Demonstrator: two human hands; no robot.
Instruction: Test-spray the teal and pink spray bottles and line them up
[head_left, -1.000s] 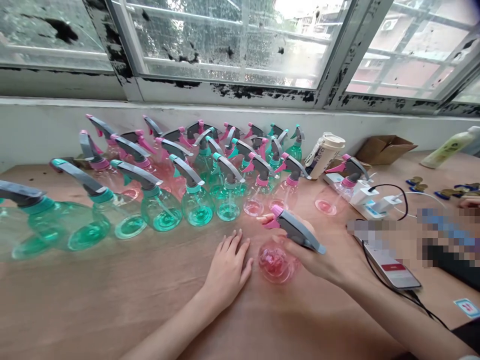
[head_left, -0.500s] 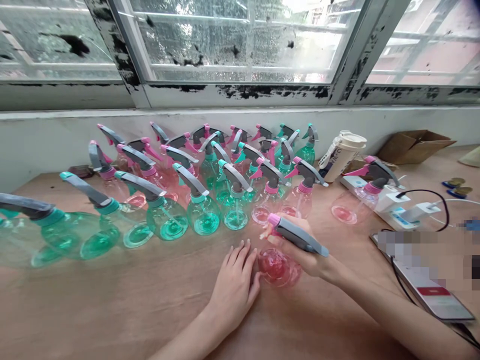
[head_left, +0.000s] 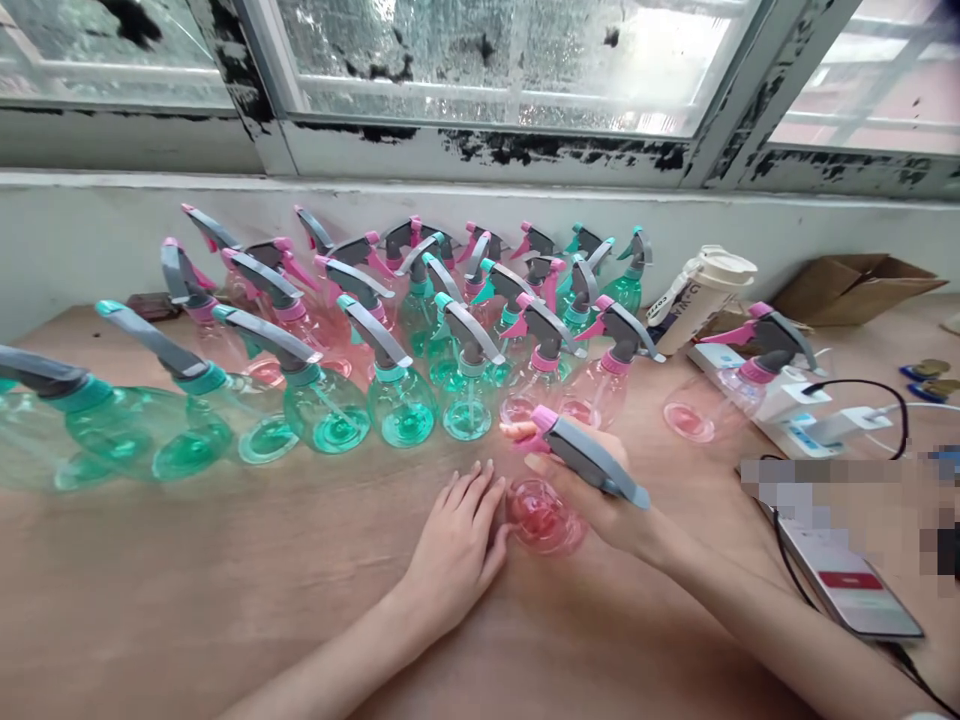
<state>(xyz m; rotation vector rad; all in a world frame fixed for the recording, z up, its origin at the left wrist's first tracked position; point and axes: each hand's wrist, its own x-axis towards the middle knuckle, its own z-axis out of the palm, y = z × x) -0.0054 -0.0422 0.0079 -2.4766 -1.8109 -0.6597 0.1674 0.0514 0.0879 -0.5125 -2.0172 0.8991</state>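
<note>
My right hand point(head_left: 600, 490) is closed round the neck of a pink spray bottle point(head_left: 544, 515) with a grey and pink trigger head. The bottle stands on the wooden table, its neck hidden by my fingers. Flat on the tabletop, with fingers stretched out, rests my left hand point(head_left: 461, 525); its thumb side is close against the bottle's base, though I cannot tell whether it touches. Just behind them are a green spray bottle point(head_left: 466, 400) and a clear pink spray bottle point(head_left: 604, 385).
Several more green and pink spray bottles point(head_left: 405, 405) fill the back and left. To the right lie a power strip point(head_left: 799, 435) with chargers, a phone point(head_left: 847, 570) with cables, a white tumbler point(head_left: 701, 295) and a cardboard box point(head_left: 855, 285). A window point(head_left: 495, 70) is behind the table.
The view has tilted down slightly, so the bottles and window sit higher. My right hand still grips the pink spray bottle, and my left hand stays flat beside it.
</note>
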